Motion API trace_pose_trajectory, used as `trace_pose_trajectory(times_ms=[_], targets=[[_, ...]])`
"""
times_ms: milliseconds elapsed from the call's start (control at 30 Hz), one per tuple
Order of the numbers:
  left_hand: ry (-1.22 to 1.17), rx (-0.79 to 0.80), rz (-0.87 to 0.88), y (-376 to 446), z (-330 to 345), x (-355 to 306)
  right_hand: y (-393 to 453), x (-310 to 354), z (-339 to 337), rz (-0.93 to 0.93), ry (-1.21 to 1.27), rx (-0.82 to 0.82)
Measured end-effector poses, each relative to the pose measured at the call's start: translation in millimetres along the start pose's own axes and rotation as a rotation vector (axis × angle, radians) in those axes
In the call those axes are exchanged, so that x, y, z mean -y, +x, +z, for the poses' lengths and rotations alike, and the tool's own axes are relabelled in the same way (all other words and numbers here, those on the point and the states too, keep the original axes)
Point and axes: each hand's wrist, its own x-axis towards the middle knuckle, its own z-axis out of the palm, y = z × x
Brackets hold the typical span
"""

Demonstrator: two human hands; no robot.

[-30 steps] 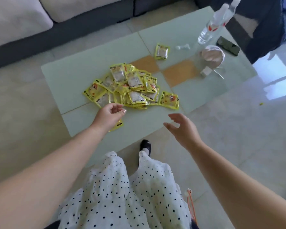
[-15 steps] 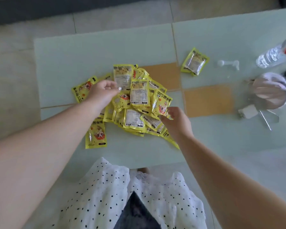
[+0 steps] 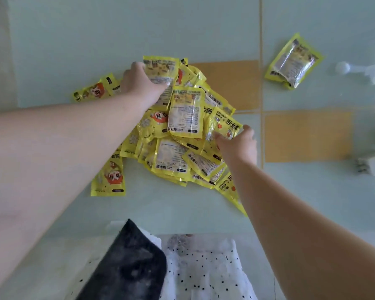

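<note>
Packets (image 3: 185, 111) of yellow hand warmers lie heaped in the middle of the glass table (image 3: 74, 40). My left hand (image 3: 142, 83) grips the far packet (image 3: 160, 70) on top; my right hand (image 3: 238, 144) pinches the side packet (image 3: 225, 124) at the heap's right edge. A lone packet (image 3: 292, 61) lies well apart.

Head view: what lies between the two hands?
Heaped yellow packets fill the stretch from left hand to right hand, each gripping one; the head view shows this.

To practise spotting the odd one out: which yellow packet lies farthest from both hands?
The packet at upper right, alone on the table beside the white scoop; the others lie in or beside the heap.
</note>
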Motion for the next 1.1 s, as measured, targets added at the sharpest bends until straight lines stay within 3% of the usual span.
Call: trace_pose_trajectory(times_ms=[200, 433, 567, 700, 933, 1100], targets=[[0.026, -0.112, -0.038, 4.2, 15.8, -9.6, 7.8, 3.5, 13.7, -0.012, -0.035, -0.004], [-0.197, -0.164, 0.026, -1.7, -3.7, -5.2, 6.3, 1.3, -3.0, -0.041, 0.277, -0.028], [-0.341, -0.023, -0.118, -21.6, -16.2, -11.9, 5.2, 4.2, -32.1, -0.046, 0.376, -0.033], [-0.325, 0.122, -0.209, -47.4, -8.9, -20.6, 18.6, 14.5, -68.6, -0.054, 0.423, -0.107], [-0.154, 0.178, -0.271, -62.7, 16.5, -43.7, 71.4, 37.4, -116.2, -0.071, 0.470, -0.267], [-0.017, 0.184, -0.225, -60.8, 33.0, -46.8, 109.7, 51.6, -119.4, -0.026, 0.469, -0.244]])
